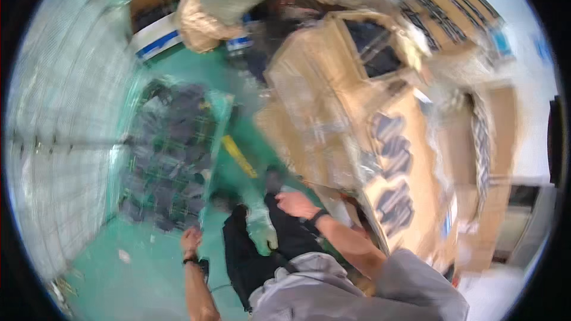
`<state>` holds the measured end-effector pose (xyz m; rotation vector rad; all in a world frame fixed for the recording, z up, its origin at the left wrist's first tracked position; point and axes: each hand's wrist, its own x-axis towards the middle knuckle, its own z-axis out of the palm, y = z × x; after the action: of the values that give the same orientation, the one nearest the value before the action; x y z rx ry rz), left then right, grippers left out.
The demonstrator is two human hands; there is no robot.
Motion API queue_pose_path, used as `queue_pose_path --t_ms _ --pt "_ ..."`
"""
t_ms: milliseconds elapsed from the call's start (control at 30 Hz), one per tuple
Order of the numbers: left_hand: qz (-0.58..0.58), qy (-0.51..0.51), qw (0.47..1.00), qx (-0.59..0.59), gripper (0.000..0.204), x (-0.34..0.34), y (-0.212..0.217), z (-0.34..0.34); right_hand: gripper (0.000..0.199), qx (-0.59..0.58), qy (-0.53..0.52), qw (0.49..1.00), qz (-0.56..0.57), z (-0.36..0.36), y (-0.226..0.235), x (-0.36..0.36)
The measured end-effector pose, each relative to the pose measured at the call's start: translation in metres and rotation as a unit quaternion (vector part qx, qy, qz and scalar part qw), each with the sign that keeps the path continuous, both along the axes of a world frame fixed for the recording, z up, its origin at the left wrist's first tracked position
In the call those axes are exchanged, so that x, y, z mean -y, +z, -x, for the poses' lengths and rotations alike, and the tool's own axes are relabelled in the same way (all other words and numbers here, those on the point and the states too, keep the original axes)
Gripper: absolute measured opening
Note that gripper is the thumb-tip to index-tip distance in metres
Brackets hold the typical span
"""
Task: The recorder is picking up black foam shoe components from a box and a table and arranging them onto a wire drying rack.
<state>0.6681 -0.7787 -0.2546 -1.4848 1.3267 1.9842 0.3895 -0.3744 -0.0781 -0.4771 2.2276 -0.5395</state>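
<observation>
Blur stops me telling how far open either grip is, or whether it holds anything. I see the left hand (pixel 191 241) near the dark pieces (pixel 166 156), spread out at left; the right hand (pixel 298 205) hangs before the black trousers (pixel 292 226), near the cardboard (pixel 330 157).

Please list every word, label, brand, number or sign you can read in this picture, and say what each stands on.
No text can be read anywhere; the picture is too blurred.
White and blue box: a blue band shows, no legible lettering.
Brown cardboard: no legible print.
Yellow strip: no legible marking.
Dark wristband by the right hand: too small and blurred to tell.
</observation>
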Motion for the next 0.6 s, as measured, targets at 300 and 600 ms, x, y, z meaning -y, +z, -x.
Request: queue_pose_path --t_ms 300,600 --pt "-0.440 0.008 0.898 -0.022 0.017 -0.021 0.090 -0.014 0.031 -0.109 -0.343 0.933 0.005 -0.063 0.086 -0.204" --pt "-0.244 -0.162 0.954 0.070 0.032 -0.111 0.150 0.078 0.027 -0.368 -0.616 0.649 -0.253 -0.180 0.082 -0.536"
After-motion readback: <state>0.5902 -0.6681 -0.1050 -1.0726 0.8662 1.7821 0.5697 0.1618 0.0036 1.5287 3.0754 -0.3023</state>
